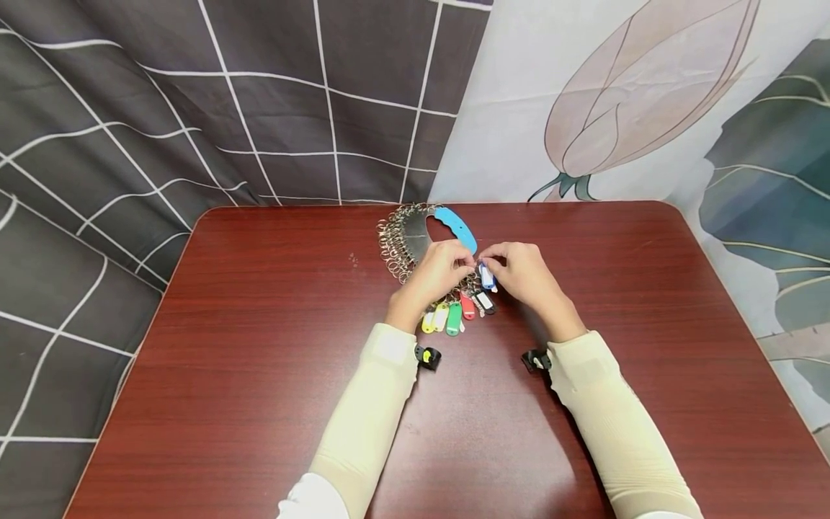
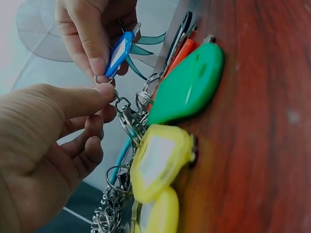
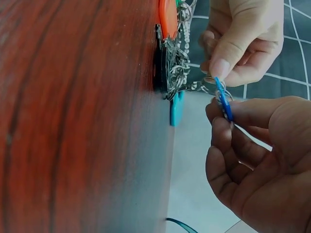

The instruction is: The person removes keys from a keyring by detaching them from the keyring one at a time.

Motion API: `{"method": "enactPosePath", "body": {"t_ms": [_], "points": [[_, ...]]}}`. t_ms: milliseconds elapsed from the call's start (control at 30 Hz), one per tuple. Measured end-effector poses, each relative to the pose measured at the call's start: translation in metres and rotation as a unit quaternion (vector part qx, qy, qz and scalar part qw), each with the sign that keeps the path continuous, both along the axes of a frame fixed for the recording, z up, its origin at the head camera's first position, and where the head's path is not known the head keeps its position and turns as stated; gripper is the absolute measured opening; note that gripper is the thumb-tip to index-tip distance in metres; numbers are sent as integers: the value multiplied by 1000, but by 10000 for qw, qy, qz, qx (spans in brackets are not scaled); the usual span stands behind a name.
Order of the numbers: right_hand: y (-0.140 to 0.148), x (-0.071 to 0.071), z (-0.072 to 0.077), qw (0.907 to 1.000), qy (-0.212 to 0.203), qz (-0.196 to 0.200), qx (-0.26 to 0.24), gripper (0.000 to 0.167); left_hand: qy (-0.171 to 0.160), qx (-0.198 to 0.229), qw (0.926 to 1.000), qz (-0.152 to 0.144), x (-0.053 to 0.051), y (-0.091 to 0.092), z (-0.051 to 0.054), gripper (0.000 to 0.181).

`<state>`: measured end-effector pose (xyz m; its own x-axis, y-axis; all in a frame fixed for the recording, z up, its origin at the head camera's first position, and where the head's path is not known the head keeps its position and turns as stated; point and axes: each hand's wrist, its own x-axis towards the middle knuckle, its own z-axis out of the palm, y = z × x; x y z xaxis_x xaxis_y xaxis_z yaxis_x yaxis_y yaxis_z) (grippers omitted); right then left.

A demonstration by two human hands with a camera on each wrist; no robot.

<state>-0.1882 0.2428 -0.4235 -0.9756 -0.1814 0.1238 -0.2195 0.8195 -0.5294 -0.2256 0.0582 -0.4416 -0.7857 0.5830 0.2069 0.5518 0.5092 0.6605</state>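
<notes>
Above the far middle of the table, my left hand (image 1: 441, 268) pinches a small metal split ring (image 2: 103, 79) between thumb and forefinger. Facing it, my right hand (image 1: 521, 272) holds a blue key tag (image 2: 118, 54) with a white label between thumb and fingers. A key (image 2: 136, 29) shows beside that tag. The ring lies at the tag's end, close to a clasp of the key holder, a dark curved plate (image 1: 415, 234) edged with many metal rings. Fingertips partly hide where ring and clasp meet.
The holder has a light-blue handle (image 1: 457, 228). Along its near side hang a green tag (image 1: 454, 319), yellow tags (image 1: 441, 317), a red tag (image 1: 467, 307) and a black tag (image 1: 484, 302). Behind the table's (image 1: 272, 324) far edge hangs a patterned curtain (image 1: 363, 108).
</notes>
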Motion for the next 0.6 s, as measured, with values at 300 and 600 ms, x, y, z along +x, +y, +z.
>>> {"method": "enactPosePath", "body": {"t_ms": [300,600], "points": [[-3,0,-1,9999,-16,97,-62,16,-457,-90,9976,510,3,3,-1,18],[-3,0,0,9999,-11,134,-25,16,-312,134,9978,572,3,2,-4,18]]}}
